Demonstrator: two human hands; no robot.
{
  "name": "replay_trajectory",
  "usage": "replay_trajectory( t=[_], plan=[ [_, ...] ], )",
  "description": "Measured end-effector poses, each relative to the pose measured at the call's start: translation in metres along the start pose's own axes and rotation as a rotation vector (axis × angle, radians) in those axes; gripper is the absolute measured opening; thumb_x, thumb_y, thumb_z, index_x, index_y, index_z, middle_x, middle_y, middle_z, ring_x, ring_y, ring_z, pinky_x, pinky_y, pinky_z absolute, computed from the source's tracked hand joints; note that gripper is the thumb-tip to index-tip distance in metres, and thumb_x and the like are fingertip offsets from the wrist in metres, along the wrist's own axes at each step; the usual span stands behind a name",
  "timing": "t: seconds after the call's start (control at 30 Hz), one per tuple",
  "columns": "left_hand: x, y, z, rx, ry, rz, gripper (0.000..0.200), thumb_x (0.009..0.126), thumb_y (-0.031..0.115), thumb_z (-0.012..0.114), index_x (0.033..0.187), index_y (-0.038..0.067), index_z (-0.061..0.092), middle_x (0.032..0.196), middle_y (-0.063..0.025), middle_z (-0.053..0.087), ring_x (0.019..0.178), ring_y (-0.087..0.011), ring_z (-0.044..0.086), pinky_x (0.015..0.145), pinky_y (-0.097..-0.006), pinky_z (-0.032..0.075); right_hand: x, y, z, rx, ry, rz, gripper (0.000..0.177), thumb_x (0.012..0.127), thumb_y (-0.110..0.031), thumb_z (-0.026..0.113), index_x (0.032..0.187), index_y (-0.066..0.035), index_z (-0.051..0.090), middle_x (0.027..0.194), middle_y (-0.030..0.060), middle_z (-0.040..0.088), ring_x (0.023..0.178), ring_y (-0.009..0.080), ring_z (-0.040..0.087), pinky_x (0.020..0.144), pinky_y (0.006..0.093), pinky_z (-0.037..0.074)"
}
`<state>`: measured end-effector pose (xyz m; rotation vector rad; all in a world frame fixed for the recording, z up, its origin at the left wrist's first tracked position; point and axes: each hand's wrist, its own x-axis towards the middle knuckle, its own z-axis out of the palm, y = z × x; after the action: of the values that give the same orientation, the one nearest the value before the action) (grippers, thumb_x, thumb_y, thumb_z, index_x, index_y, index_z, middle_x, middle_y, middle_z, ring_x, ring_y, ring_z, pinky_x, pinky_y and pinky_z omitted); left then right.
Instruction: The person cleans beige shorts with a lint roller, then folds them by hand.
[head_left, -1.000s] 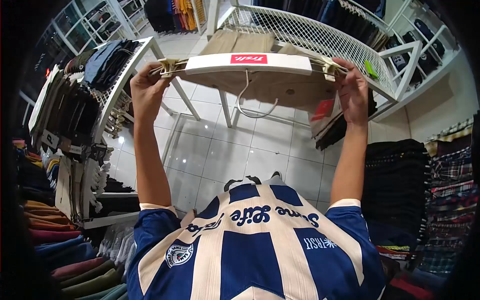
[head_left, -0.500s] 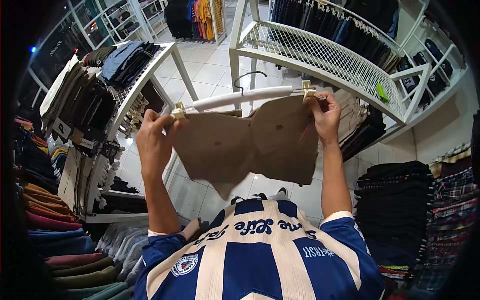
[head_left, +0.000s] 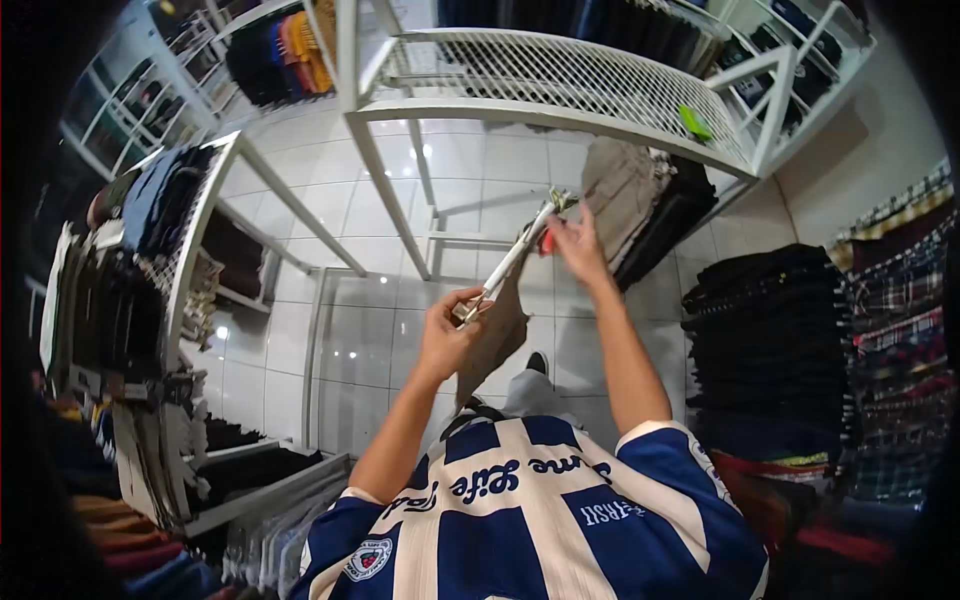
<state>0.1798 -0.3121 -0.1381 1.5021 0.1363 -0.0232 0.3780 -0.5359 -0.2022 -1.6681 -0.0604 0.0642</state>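
Brown trousers [head_left: 497,345] hang edge-on from a white clip hanger [head_left: 512,258], which slants away from me toward the upper right. My left hand [head_left: 450,335] is closed on the hanger's near end, at the clip and the waistband. At the far end, my right hand [head_left: 580,245] has its fingers apart beside the other clip [head_left: 562,198]. Something small and red [head_left: 547,242] shows next to that hand, too blurred to identify. The hanger's hook cannot be made out.
Ahead stands a white rack with a mesh shelf [head_left: 560,75], and beige trousers [head_left: 625,195] hang under it. Folded clothes lie on a left rack [head_left: 170,200]. A dark clothes stack [head_left: 765,360] stands at right, beside plaid garments [head_left: 895,370]. Tiled floor [head_left: 370,350] lies between.
The trousers and hanger have turned from facing me broadside to edge-on. My left hand has moved right and down; my right hand has shifted left and its fingers have come off the clip.
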Motion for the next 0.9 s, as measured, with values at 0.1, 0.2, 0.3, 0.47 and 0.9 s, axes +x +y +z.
replay_trajectory(
  t=[0.1,0.2,0.3,0.47,0.9],
  plan=[
    [0.025,-0.034,0.052,-0.063,0.160,-0.033,0.037,0.083,-0.006,0.066,0.120,-0.006,0.066,0.097,-0.0063,0.072,0.089,-0.0118,0.065,0.081,-0.0250,0.051,-0.073,0.014,-0.001,-0.270,-0.094,0.171,0.093,0.084,-0.061,0.072,0.140,0.008,0.044,0.140,0.0307,0.052,0.134,0.0378,0.050,0.110,0.0426,0.039],
    [0.032,-0.081,0.094,-0.103,0.144,-0.054,0.042,0.083,-0.005,0.065,0.125,-0.008,0.064,0.103,-0.0120,0.074,0.095,-0.0147,0.068,0.085,-0.0277,0.052,-0.115,0.019,0.018,0.260,-0.065,0.385,0.066,0.084,-0.051,0.077,0.119,0.003,0.063,0.095,0.0092,0.069,0.086,0.0150,0.063,0.078,0.0302,0.051],
    [0.028,-0.096,0.122,0.085,0.065,-0.113,0.051,0.080,-0.003,0.068,0.131,-0.007,0.060,0.114,-0.0135,0.071,0.102,-0.0180,0.068,0.089,-0.0309,0.053,-0.113,0.028,0.004,0.129,0.076,0.413,0.041,0.086,-0.037,0.076,0.102,0.000,0.069,0.082,0.0046,0.069,0.075,0.0129,0.063,0.069,0.0300,0.051],
    [0.060,-0.093,0.134,0.041,-0.176,-0.126,0.039,0.088,0.002,0.066,0.126,-0.007,0.063,0.118,-0.0145,0.070,0.106,-0.0166,0.066,0.095,-0.0319,0.053,-0.078,0.049,-0.043,-0.147,0.101,0.382,0.025,0.086,-0.022,0.065,0.089,0.003,0.067,0.068,0.0091,0.065,0.063,0.0172,0.060,0.061,0.0357,0.048],
    [0.259,-0.126,0.200,-0.032,-0.163,-0.238,0.026,0.092,0.024,0.074,0.098,-0.001,0.072,0.079,0.0002,0.064,0.067,-0.0077,0.057,0.065,-0.0250,0.051,0.013,0.047,-0.093,-0.514,0.096,0.060,0.031,0.086,-0.014,0.067,0.115,-0.001,0.065,0.095,0.0200,0.064,0.086,0.0392,0.064,0.075,0.0444,0.051]
  ],
)
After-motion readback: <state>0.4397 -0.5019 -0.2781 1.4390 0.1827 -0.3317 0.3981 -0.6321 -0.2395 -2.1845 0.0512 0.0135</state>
